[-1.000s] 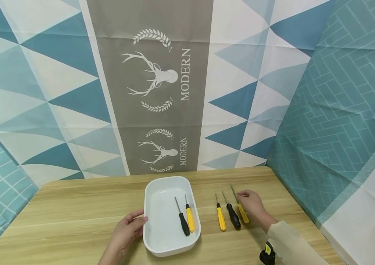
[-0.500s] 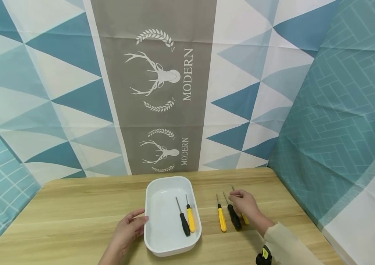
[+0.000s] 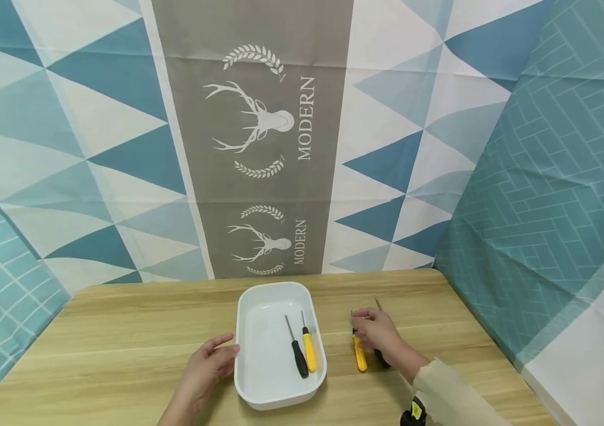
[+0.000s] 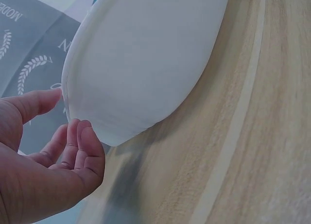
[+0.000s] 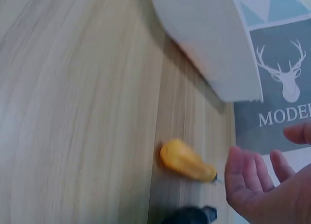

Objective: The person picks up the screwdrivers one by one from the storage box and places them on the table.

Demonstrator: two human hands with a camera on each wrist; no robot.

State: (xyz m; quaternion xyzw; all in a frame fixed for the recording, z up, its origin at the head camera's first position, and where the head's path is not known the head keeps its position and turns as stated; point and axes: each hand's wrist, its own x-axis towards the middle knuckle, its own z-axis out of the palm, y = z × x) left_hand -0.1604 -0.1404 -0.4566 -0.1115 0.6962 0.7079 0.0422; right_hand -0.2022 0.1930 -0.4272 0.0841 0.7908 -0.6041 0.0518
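My left hand point(image 3: 207, 367) is at the left side of a white rectangular tray point(image 3: 249, 387), with loosely bent fingers and the thumb tip touching its rim; the left wrist view shows a gap between thumb and fingers. Inside the tray lie a black-handled screwdriver point(image 3: 299, 360) and a yellow-handled screwdriver point(image 3: 309, 354). My right hand point(image 3: 382, 336) hovers over screwdrivers on the table, its fingers loosely curved and holding nothing. Nearest its fingertips is a yellow-handled screwdriver point(image 3: 359, 356), its shaft partly hidden. A black-handled screwdriver point(image 3: 382, 360) and another screwdriver's shaft point(image 3: 378, 303) show partly around the hand.
The wooden table point(image 3: 142, 331) reaches back to a patterned cloth point(image 3: 259, 142). A teal cloth point(image 3: 547, 195) hangs along the right side. A black-and-yellow tape measure point(image 3: 414, 412) sits near the front, beside my right sleeve point(image 3: 453, 393).
My right hand has moved left across the row, from the rightmost yellow screwdriver over the black one to the leftmost yellow one. My left hand stays at the tray.
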